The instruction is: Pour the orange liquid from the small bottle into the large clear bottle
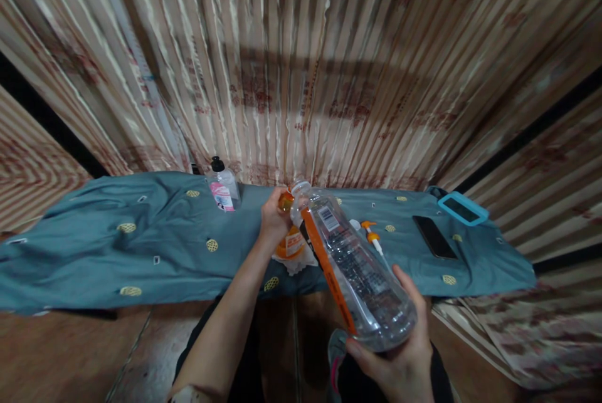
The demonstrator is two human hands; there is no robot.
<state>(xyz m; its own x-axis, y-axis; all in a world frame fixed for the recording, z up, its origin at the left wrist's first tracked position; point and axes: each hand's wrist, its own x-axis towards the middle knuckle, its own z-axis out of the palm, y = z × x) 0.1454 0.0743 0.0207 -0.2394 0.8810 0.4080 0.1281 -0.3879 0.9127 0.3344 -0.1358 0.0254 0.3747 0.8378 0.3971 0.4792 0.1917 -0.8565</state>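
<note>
A large clear plastic bottle (357,271) with an orange-edged label is tilted, its neck toward the far left and its base toward me. My right hand (404,340) is closed around its base from below. A smaller bottle with orange liquid (290,244) and a pale label stands on a crumpled white tissue (301,262). My left hand (275,218) is wrapped round the upper part of this orange bottle. The clear bottle's neck meets the orange bottle's top; whether the two mouths touch is unclear. An orange-and-white pump top (372,237) lies right of the clear bottle.
A bottle with a black cap and pink label (224,188) stands at the back left. Rightward lie a black phone (434,237) and a blue-framed device (463,209). A teal patterned cloth (174,252) covers the narrow surface. A pleated curtain (291,77) hangs behind.
</note>
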